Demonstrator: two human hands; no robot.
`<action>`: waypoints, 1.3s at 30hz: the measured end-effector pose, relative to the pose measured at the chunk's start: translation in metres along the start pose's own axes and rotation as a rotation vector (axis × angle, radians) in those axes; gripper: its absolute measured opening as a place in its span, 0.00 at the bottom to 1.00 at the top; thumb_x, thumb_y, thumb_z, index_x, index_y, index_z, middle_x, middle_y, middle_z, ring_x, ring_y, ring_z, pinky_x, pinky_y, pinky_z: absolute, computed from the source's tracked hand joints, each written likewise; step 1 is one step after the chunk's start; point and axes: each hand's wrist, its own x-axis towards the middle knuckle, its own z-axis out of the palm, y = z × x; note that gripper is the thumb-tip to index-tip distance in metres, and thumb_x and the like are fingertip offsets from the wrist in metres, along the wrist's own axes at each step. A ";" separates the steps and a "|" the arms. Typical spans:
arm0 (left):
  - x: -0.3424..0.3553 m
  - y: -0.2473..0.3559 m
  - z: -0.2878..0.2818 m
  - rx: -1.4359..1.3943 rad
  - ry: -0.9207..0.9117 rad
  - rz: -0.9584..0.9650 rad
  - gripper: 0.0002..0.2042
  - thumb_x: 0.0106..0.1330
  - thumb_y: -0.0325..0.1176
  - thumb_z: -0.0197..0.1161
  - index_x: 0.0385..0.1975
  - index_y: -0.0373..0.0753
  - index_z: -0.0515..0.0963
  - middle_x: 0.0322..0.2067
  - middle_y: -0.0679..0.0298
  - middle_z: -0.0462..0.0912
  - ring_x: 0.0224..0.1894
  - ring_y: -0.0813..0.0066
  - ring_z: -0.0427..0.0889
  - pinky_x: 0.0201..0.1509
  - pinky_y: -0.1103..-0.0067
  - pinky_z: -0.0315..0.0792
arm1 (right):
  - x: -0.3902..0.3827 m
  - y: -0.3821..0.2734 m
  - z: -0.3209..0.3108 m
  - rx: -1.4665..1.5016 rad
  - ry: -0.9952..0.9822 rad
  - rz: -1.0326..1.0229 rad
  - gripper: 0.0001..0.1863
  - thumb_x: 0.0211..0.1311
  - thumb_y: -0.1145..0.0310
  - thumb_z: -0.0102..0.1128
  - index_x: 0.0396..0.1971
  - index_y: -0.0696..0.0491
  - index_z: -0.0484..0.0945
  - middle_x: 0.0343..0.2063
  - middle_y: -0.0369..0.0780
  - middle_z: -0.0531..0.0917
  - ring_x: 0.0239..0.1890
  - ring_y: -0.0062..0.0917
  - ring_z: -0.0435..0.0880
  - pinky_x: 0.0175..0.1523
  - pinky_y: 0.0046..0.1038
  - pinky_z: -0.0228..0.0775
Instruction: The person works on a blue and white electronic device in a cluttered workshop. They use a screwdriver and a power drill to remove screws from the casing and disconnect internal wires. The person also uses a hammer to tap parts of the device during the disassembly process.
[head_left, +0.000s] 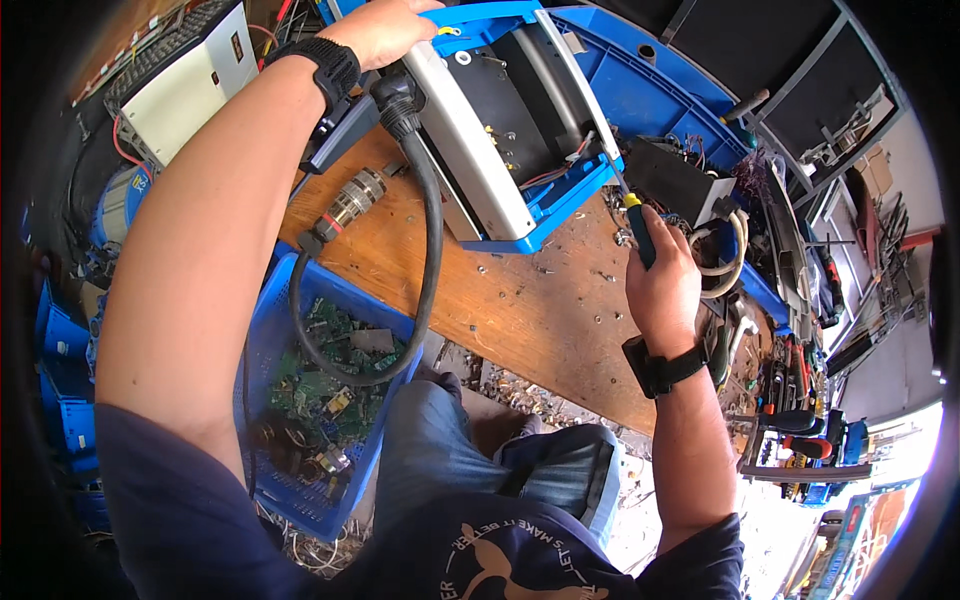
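A blue and silver equipment casing (470,150) with an open dark interior lies tilted at the far side of the wooden workbench. Loose wires and small fittings show inside it. My left hand (385,30) is closed over its far left edge, with the fingertips partly cut off by the frame. In my right hand (665,275) is a screwdriver (641,232) with a dark green and yellow handle. Its shaft points up to the casing's near right corner; whether the tip sits in a screw is too small to tell. A thick black cable (432,230) with a metal connector (352,205) hangs from the casing's left side.
Small screws lie scattered on the wooden workbench (540,320). Below it on the left stands a blue crate (405,325) of green circuit boards. A black box (670,180) and pale cable loops (735,265) sit at right, beside several hand tools (790,385).
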 end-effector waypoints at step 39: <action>-0.010 0.007 -0.005 -0.032 -0.014 0.030 0.21 0.63 0.32 0.52 0.57 0.37 0.71 0.47 0.57 0.79 0.49 0.69 0.77 0.56 0.77 0.65 | 0.000 -0.033 -0.002 -0.168 -0.081 0.055 0.24 0.58 0.69 0.55 0.55 0.55 0.68 0.37 0.51 0.79 0.35 0.45 0.82 0.38 0.42 0.76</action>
